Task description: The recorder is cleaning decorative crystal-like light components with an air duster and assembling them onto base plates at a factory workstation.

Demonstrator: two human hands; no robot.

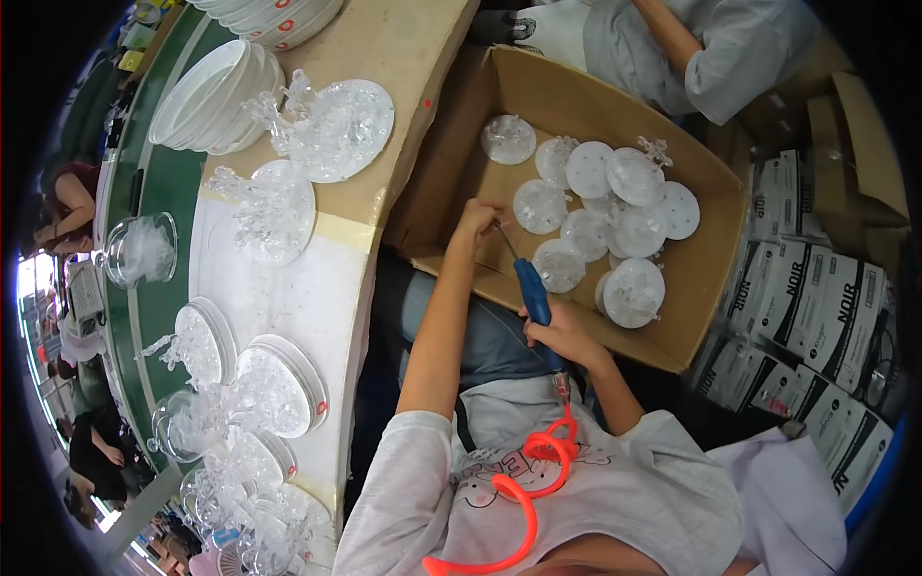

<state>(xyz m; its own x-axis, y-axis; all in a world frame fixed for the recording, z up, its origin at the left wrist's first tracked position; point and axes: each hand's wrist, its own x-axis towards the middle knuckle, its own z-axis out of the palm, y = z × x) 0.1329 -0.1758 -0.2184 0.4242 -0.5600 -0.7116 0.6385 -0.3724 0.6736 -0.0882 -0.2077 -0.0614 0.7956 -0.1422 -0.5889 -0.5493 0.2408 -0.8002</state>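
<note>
My right hand (pixel 565 332) is wrapped round a blue air blow gun (pixel 531 293) with a long thin nozzle. A red coiled hose (pixel 520 504) runs from its lower end across my shirt. The nozzle points up and left to my left hand (pixel 477 221), whose fingers are pinched together at the nozzle's tip, by the near left wall of the cardboard box (pixel 442 223). What those fingers hold, if anything, is too small to make out. Inside the box lie several round white discs (pixel 540 206), some carrying clear, crystal-like plastic pieces; several are piled toward the right side.
To my left, a worktable (pixel 336 278) bears stacked white bowls (pixel 206 101), clear decorated discs (pixel 341 130) and a heap of clear pieces (pixel 254 499). A green conveyor belt (pixel 144 197) runs beyond it. Printed cartons (pixel 807 302) stand at right. Another person (pixel 754 58) sits across the box.
</note>
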